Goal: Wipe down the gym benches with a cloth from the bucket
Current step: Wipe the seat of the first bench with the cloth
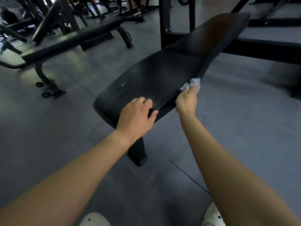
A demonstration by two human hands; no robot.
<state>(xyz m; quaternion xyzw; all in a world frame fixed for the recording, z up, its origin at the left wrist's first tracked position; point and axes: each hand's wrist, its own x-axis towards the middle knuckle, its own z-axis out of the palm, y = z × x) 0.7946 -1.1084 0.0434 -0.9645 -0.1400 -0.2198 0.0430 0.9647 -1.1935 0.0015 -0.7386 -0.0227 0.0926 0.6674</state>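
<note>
A black padded gym bench point(162, 74) runs from the middle of the view up to the far right. Its near end has worn, scuffed patches. My left hand point(136, 115) rests on the near right corner of the pad, fingers curled over the edge, holding nothing else. My right hand point(187, 100) presses a crumpled light blue cloth point(190, 84) against the pad's right side edge. No bucket is in view.
A second flat black bench point(73, 38) with wheels stands at the left on the grey rubber floor point(48, 128). Black rack uprights point(164, 22) and a long frame bar point(260, 49) sit behind the bench. My white shoes point(94, 219) show at the bottom.
</note>
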